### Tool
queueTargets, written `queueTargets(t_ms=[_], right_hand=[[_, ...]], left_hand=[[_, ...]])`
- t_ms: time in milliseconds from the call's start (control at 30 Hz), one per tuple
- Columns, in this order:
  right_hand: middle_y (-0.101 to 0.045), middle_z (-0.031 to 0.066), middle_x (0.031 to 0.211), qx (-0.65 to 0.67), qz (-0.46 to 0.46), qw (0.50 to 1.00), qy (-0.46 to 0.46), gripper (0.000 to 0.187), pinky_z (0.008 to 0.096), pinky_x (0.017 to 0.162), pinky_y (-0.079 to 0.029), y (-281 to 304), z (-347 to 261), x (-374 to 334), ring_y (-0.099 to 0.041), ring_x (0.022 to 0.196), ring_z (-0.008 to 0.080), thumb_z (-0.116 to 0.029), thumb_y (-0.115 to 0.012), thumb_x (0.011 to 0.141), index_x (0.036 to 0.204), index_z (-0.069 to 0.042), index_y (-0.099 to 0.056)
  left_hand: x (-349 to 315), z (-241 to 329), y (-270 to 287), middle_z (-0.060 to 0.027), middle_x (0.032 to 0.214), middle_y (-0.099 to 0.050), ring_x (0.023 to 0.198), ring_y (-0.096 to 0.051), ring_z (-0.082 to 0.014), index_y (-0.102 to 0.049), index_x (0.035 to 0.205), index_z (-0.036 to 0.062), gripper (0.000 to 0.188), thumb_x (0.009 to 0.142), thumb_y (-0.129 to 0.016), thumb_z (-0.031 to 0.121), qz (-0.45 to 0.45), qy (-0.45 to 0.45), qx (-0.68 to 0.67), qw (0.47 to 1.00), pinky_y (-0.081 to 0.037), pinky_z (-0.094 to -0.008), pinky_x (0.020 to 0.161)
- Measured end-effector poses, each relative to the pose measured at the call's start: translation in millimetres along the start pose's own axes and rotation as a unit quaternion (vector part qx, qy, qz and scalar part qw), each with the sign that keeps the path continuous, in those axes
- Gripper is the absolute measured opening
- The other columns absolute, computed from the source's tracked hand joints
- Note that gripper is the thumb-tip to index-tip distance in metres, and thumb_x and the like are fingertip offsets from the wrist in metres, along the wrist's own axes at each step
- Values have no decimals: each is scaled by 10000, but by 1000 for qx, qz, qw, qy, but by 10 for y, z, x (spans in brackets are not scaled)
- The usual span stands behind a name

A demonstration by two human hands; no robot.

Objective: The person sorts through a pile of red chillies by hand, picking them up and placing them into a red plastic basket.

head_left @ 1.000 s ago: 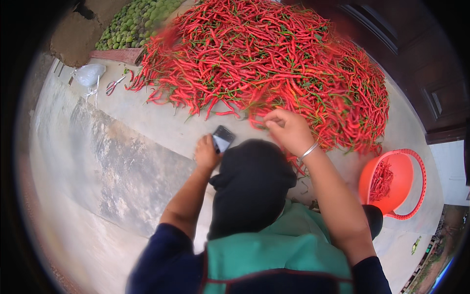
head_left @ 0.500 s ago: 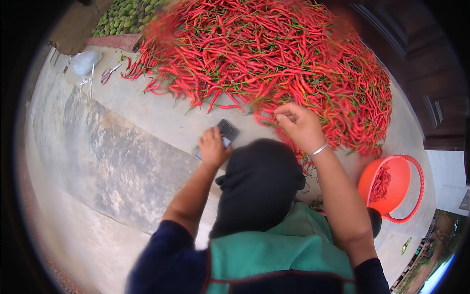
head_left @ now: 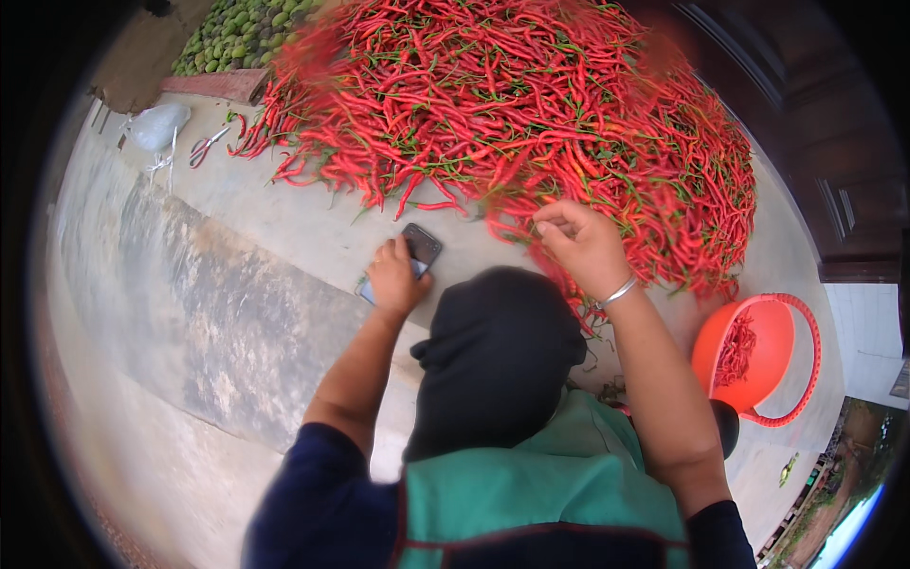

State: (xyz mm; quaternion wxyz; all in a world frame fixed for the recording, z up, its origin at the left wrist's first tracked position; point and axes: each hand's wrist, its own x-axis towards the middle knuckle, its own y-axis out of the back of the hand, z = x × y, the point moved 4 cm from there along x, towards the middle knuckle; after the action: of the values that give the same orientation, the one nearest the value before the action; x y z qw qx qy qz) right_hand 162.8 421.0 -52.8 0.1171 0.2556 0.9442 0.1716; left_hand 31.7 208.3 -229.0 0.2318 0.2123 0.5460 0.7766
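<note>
My left hand (head_left: pixel 396 280) is wrapped over a smartphone (head_left: pixel 423 243), dark at its far end and pale blue nearer my wrist. The phone is low over the concrete floor; I cannot tell if it touches it. At the near edge of a large heap of red chillies (head_left: pixel 531 104) is my right hand (head_left: pixel 582 248), a silver bangle on its wrist. Its thumb and fingers are curled together, and whatever may be between them is not visible. Loose chillies lie just beyond and below that hand.
An orange-red basin (head_left: pixel 775 346) at the right holds some chillies. Scissors (head_left: pixel 206 147) and a tied plastic bag (head_left: pixel 159 125) lie at the far left. Round green produce (head_left: pixel 242 38) is heaped behind a low ledge (head_left: pixel 216 83). A dark panelled door (head_left: pixel 834 142) stands at the right.
My left hand and the phone have shifted slightly left and away from me, and more of the phone's pale part shows. My right hand keeps its curled pose by the heap.
</note>
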Motion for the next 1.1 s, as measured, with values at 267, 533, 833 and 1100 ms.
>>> queueTargets(t_ms=[267, 533, 833, 1100], right_hand=[[-648, 77, 791, -21, 15, 999, 34, 107, 244, 647, -497, 27, 8, 3, -627, 710, 123, -62, -607, 790, 886, -14, -614], [-644, 68, 785, -18, 14, 999, 30, 111, 237, 618, -494, 21, -30, -13, -613, 684, 107, -57, -602, 796, 896, -10, -611], [-643, 62, 780, -23, 18, 999, 28, 107, 228, 598, -494, 31, -11, -23, -608, 672, 96, -54, -598, 800, 897, -11, -612], [-627, 30, 814, -20, 2, 1000, 7, 120, 213, 659, -486, 48, 20, -57, -585, 725, 78, -43, -585, 815, 929, -14, -610]], left_hand=[[285, -615, 101, -157, 1167, -469, 1081, -459, -341, -351, 1261, 17, 801, 589, -731, 229, -4, 26, -22, 999, -409, -416, 896], [249, -626, 146, -193, 1231, -435, 1130, -430, -351, -291, 1312, 4, 848, 613, -711, 237, -55, 55, -16, 997, -395, -400, 936], [276, -650, 98, -141, 1186, -465, 1101, -446, -336, -341, 1289, 49, 784, 605, -675, 235, -26, 55, -19, 998, -421, -448, 879], [294, -630, 116, -146, 1193, -459, 1110, -439, -339, -338, 1293, 69, 776, 611, -673, 225, -54, 87, -14, 995, -416, -447, 885]])
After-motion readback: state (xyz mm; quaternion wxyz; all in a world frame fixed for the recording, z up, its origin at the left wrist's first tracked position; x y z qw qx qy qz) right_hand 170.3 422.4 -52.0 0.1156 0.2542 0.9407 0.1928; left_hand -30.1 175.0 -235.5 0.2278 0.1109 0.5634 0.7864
